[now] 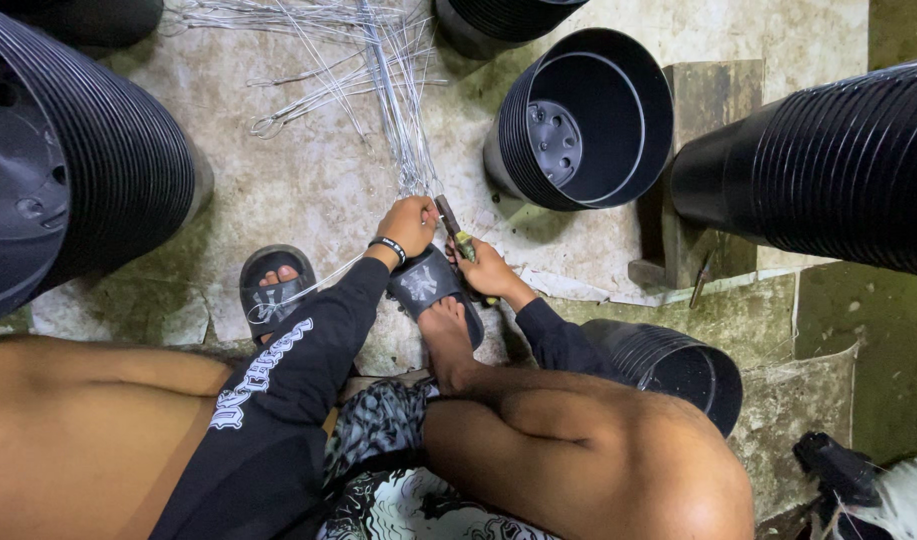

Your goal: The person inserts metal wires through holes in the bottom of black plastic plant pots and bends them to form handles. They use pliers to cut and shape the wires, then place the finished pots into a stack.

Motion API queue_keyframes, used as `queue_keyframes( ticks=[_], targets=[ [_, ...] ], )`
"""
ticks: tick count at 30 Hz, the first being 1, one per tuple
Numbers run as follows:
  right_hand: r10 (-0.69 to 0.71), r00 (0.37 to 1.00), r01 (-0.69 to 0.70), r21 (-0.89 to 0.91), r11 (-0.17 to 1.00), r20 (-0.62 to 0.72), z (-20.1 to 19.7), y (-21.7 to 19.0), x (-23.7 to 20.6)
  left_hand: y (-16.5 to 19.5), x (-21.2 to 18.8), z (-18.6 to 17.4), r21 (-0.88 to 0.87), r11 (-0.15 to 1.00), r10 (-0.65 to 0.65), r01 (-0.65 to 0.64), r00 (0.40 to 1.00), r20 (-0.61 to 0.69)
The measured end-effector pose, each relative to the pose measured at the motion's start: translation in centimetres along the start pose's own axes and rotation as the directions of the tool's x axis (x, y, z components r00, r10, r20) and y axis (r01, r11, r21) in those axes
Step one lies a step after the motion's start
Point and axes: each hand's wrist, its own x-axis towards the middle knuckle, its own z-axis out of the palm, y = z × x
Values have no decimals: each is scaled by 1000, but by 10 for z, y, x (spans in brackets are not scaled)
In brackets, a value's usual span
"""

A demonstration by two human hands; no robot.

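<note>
Head view: a seated person is seen from above, both hands brought together low between the knees, over a stained floor (308, 190).
Left hand (408, 224): closed in a fist around the near ends of a bundle of thin wires (403, 120), which fans away across the floor.
Right hand (486, 270): wrapped around the green-handled pliers (454, 228), whose nose is set at the wire ends just beside the left fist.
Step in hand: the wire ends appear to be gripped for cutting or bending; which one cannot be told.
Next move: a firm squeeze is called for, with the bundle kept tight and steady.
Surroundings: stacks of black plastic pots (578, 120) lie around, and black sandals (274, 290) are worn.
</note>
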Motion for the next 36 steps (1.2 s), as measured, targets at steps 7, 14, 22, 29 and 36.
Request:
queue_keyframes(
  ticks=[7, 14, 22, 29, 36],
  targets=[
    [65, 997, -75, -233, 970, -49, -2, -3, -3, 0, -1, 2, -8, 1000, 12, -12, 1000, -20],
    [-40, 999, 39, -92, 995, -16, 1, -1, -2, -2, -1, 3, -8, 1000, -13, 13, 1000, -6],
    [-25, 998, 22, -47, 999, -62, 4, -5, -2, -6, -1, 7, -9, 1000, -10, 10, 1000, -20],
    [50, 998, -53, -63, 997, -34, -2, 2, 6, -3, -3, 12, -7, 999, -37, 37, 998, -46],
    [83, 969, -139, -242, 960, -231, 5, 2, 11, -2, -3, 17, 16, 998, -52, 53, 998, -41]
  ],
)
